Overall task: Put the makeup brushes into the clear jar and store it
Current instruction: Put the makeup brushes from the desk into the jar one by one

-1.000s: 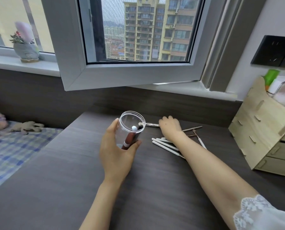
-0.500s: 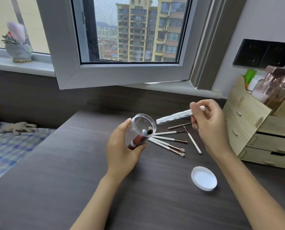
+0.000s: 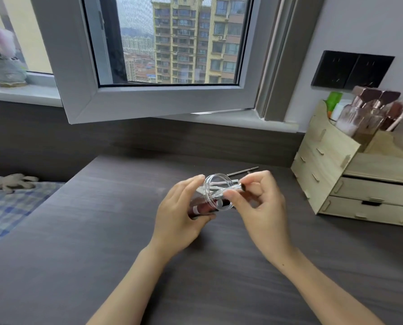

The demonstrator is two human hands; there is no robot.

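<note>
Item: clear jar point(image 3: 215, 194), tilted on its side above the tabletop point(image 3: 102, 242), mouth turned toward the right hand. Contents: a dark red-handled brush lying along the jar's lower wall.

Left hand point(image 3: 179, 212): wrapped around the jar's body from the left, holding it off the tabletop.

Right hand point(image 3: 259, 207): pinched narrow on a slim brush point(image 3: 228, 189), which lies across the jar's mouth with its dark end by the fingertips.

Change noted: half a second ago this brush was held up and well to the right of the jar; it now meets the rim. Judgement: one more brush is being fed in, so loading is under way, not finished.

Loose brushes point(image 3: 242, 171): a few show behind the jar, mostly hidden by the hands; count cannot be told.

White lid: seen on the tabletop right of the jar half a second ago; now out of sight behind the right hand.

Wooden organiser point(image 3: 331, 174): well right of the jar, drawers shut; a likely storage place.

Remaining, by judgement: the other brushes, the lid, then storing.
</note>
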